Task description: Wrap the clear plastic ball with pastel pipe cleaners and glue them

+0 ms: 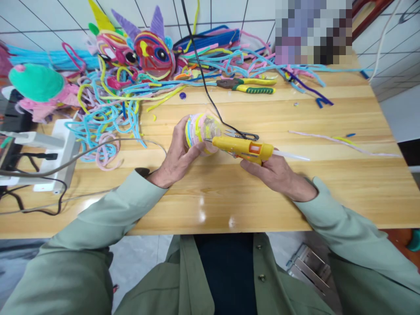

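Observation:
My left hand (180, 155) is closed around a clear, round container (212, 127) wrapped with pastel pipe cleaners (195, 131) in yellow, pink and blue. My right hand (274, 173) grips a yellow hot glue gun (243, 148), its nozzle pointing left against or very near the container's side. From the gun's back end sticks a translucent glue stick (293, 155). Just behind the gun lies a pair of small scissors or snips (251, 136), partly hidden. The gun's trigger and most of my right fingers are out of sight beneath it.
Pliers with yellow-green handles (256, 85) lie behind the container. A heap of pipe cleaners (111, 105) and decorated figures (154, 54) fills the back left. At the left stands a white power strip (61, 153) with cords. A black cord (203, 74) hangs down to the gun.

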Motion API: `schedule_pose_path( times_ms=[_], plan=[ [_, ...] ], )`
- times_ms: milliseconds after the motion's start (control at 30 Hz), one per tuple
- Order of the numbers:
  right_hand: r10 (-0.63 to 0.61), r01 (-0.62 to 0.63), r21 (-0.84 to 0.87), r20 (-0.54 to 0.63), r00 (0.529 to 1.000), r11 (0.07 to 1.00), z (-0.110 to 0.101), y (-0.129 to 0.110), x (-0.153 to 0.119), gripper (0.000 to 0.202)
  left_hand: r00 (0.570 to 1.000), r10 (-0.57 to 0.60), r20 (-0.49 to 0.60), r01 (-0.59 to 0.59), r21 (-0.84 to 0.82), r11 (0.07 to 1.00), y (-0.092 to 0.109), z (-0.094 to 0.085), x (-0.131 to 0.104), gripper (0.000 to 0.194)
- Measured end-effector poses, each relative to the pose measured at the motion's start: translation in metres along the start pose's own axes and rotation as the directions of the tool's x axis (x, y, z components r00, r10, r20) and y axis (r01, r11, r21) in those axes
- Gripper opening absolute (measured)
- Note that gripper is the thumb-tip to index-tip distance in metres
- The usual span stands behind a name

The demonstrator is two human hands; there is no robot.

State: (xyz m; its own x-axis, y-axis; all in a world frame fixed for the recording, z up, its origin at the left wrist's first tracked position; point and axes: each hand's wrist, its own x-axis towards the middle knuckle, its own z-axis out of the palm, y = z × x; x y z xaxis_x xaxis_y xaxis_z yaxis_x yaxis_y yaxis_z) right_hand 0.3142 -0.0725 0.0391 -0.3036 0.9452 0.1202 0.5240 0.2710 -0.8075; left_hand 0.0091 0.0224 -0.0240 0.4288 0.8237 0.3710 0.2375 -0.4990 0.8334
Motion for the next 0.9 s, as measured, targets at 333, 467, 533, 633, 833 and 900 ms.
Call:
schedule_pose_path(
  times_ms=[333, 467, 533, 633, 833, 900],
  plan=[
    [-0.002, 0.002, 0.013, -0.018, 1.0, 1.0, -0.0003, 0.003, -0.0012, 0.051, 1.0, 0.028, -0.007, -0.029, -0.024, 0.999, -0.0061, -0.0002, -0.0017, 0.084],
    [-0.036, 0.037, 0.033, -0.031, 0.999, 0.999, -0.0002, 0.0038, -0.0009, 0.051, 1.0, 0.023, -0.004, -0.023, -0.036, 0.999, -0.0071, 0.0004, -0.002, 0.084],
    [-0.034, 0.034, 0.035, -0.025, 0.999, 0.999, 0.0001, 0.0035, -0.0008, 0.052, 1.0, 0.027, -0.004, -0.027, -0.031, 0.999, -0.0061, 0.0005, -0.0021, 0.084],
    [-0.011, 0.012, 0.027, -0.015, 1.0, 1.0, 0.0005, 0.0022, -0.0011, 0.053, 1.0, 0.021, -0.017, -0.022, -0.025, 0.999, -0.0046, 0.0005, -0.0019, 0.084],
    [0.013, -0.013, 0.021, -0.007, 1.0, 1.0, 0.0006, 0.0003, -0.0014, 0.056, 0.998, 0.056, 0.005, -0.056, -0.05, 0.997, -0.0028, 0.0016, 0.0005, 0.081],
    [0.012, -0.012, 0.019, -0.004, 1.0, 1.0, 0.0009, -0.0001, -0.0012, 0.056, 0.998, 0.056, 0.006, -0.055, -0.064, 0.996, -0.0013, 0.0019, 0.0013, 0.08]
  ],
)
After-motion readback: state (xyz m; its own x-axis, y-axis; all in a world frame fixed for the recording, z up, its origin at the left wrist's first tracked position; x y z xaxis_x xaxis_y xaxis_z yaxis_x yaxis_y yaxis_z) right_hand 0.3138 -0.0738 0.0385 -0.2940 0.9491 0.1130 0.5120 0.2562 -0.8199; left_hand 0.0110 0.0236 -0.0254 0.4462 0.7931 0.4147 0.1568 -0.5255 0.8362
